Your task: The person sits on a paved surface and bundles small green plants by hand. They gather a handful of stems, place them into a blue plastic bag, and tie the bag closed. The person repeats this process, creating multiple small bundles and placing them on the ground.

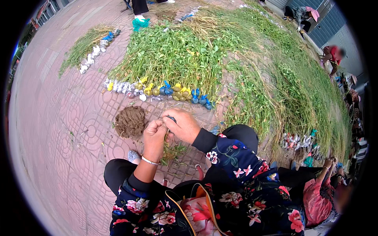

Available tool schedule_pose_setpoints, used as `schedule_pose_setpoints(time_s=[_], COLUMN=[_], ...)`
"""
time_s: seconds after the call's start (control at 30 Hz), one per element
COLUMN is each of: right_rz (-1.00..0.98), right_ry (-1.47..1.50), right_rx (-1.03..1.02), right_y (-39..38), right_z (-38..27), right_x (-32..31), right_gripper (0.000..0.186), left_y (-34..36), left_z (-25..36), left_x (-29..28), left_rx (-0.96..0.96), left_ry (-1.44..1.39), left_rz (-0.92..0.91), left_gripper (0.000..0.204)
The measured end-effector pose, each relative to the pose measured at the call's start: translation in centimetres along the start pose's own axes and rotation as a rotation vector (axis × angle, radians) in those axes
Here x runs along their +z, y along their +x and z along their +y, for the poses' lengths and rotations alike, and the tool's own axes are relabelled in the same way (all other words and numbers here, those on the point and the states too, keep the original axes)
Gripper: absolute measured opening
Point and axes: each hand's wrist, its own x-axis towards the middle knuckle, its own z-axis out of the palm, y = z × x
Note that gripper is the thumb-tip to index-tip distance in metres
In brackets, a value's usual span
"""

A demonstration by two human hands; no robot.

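My left hand (154, 137) and my right hand (181, 125) meet above the pavement, fingers closed around a small dark bundle (170, 118) with thin plant stems, partly hidden by the fingers. Green leafy plants (173, 153) lie or hang just below them. A lump of brown mud (128, 122) sits on the pink patterned paving (78, 129) left of my hands. Beyond it lies a wide mat of green plants (177, 55), its near ends wrapped in white, yellow and blue plastic bags (167, 89).
A smaller bagged bunch (88, 49) lies at back left. Longer grassy plants (291, 90) spread to the right. A person in pink (317, 196) works close at my right; others crouch along the metal shutters (334, 55). Someone's legs (139, 8) stand at the top.
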Motion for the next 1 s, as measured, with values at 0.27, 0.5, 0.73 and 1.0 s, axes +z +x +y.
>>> schedule_pose_setpoints(time_s=[0.27,0.5,0.73,1.0], right_rz=[0.064,0.052,0.013,0.028], right_ry=[0.015,0.025,-0.039,-0.007], right_rx=[0.034,-0.009,0.022,0.046], right_y=[-0.1,-0.4,-0.6,-0.2], right_z=[0.2,0.1,0.3,0.3], right_x=[0.5,0.2,0.6,1.0], right_gripper=[0.019,0.018,0.016,0.017], left_y=[-0.5,0.0,0.1,-0.4], left_z=[-0.4,-0.7,-1.2,-0.3], left_x=[0.3,0.3,0.5,0.5], left_rx=[0.184,0.077,0.095,0.025], left_ry=[0.146,0.013,-0.073,-0.112], left_rz=[-0.004,-0.006,-0.006,-0.015], left_gripper=[0.007,0.005,0.003,0.006])
